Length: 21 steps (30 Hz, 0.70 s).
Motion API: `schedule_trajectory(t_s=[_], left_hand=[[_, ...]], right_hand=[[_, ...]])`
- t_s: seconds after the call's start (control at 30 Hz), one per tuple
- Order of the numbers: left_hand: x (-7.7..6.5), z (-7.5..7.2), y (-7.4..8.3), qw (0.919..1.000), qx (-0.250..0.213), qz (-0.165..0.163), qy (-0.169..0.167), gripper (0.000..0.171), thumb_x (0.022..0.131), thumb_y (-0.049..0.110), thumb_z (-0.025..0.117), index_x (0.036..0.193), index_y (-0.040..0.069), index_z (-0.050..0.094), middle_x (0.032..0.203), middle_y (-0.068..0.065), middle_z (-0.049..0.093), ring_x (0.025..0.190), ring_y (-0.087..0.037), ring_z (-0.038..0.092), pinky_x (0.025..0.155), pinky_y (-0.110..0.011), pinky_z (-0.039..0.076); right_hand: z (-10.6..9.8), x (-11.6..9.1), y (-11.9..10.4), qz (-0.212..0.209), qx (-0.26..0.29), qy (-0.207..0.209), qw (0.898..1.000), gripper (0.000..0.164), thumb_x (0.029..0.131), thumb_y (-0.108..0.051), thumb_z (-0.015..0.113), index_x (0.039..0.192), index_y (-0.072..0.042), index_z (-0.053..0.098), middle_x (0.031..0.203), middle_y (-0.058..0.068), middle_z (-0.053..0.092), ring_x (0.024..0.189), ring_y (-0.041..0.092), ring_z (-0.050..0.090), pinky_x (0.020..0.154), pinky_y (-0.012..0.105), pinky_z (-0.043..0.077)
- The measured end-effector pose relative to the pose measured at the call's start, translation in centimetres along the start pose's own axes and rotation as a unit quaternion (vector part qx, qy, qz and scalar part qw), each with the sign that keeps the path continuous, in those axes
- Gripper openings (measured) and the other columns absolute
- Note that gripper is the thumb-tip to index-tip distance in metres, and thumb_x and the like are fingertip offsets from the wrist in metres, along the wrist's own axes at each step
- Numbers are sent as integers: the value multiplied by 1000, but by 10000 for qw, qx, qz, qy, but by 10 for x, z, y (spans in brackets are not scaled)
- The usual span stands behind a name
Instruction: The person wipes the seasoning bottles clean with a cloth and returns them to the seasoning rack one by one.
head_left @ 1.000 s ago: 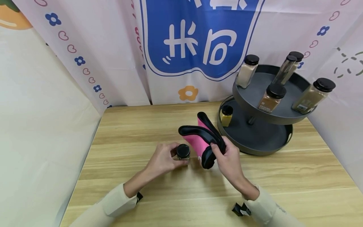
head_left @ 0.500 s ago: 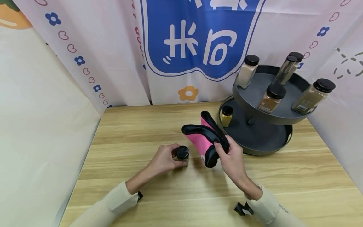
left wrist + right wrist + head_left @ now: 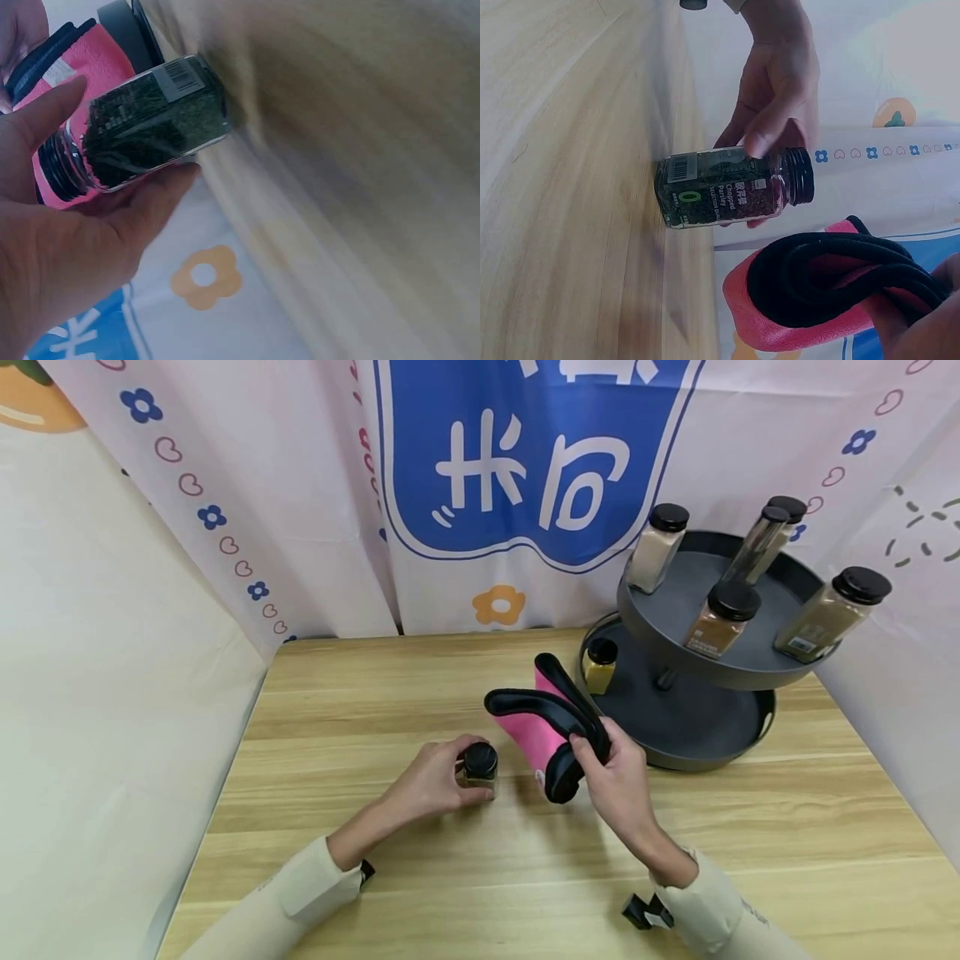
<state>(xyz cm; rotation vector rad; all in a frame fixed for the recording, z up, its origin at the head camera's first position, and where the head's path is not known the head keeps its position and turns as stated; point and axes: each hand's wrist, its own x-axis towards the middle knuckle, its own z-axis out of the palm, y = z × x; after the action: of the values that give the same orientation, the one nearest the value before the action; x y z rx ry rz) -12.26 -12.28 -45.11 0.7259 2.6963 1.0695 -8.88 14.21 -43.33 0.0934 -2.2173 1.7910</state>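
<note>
My left hand [image 3: 427, 781] holds a clear glass jar of chopped parsley [image 3: 720, 187] between thumb and fingers. The jar is upright, with a black lid [image 3: 481, 760] and dark green flakes inside. Its base is at the tabletop; whether it touches the wood I cannot tell. To its right, my right hand [image 3: 618, 781] grips a folded pink cloth [image 3: 528, 735] with black edging, thumb on top. The cloth is held above the table, apart from the jar. In the left wrist view, the parsley jar [image 3: 154, 124] shows a barcode label.
A grey two-tier round rack [image 3: 693, 735] stands at the back right of the wooden table [image 3: 337, 710]. Several black-lidded spice jars, such as one with brown powder [image 3: 714, 631], stand on its upper tier. A small yellow jar [image 3: 600, 672] is on the lower tier. A printed curtain [image 3: 322, 585] hangs behind.
My right hand and the folded cloth have shifted slightly right, away from the jar. My left hand has stayed nearly in place, with the jar a touch further left.
</note>
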Motion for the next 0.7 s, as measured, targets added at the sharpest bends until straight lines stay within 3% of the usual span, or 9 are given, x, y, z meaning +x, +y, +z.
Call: schedule_trajectory(t_s=[0.17,0.33,0.5,0.7], left_hand=[[1,-1,12,9972,618,59,426,74,81,43,92,133,-1,65,108,-13,77,90,-21,73,78,-36,60],[4,-1,26,9866,1498,140,634,70,82,55,88,119,-1,70,77,-2,68,63,-12,56,55,-25,44],[10,3,35,9741,2164,211,616,67,84,64,82,105,1,72,62,6,51,55,-10,48,51,-24,40],[13,5,40,9670,2434,327,679,58,83,62,84,86,6,67,57,6,46,50,-11,46,48,-28,41]], right_hand=[[-1,0,1,38,17,-13,10000,4,101,-3,69,102,-1,71,72,7,60,60,9,54,53,20,42],[-1,0,1,12,34,7,10000,3,101,-3,68,101,-2,72,70,5,58,59,9,52,51,21,41],[-2,0,2,44,83,17,10000,4,101,-3,68,102,-3,72,70,6,58,58,9,53,50,21,41],[-2,1,2,39,126,78,9999,5,100,-1,68,103,-1,72,71,7,60,58,9,54,50,20,42]])
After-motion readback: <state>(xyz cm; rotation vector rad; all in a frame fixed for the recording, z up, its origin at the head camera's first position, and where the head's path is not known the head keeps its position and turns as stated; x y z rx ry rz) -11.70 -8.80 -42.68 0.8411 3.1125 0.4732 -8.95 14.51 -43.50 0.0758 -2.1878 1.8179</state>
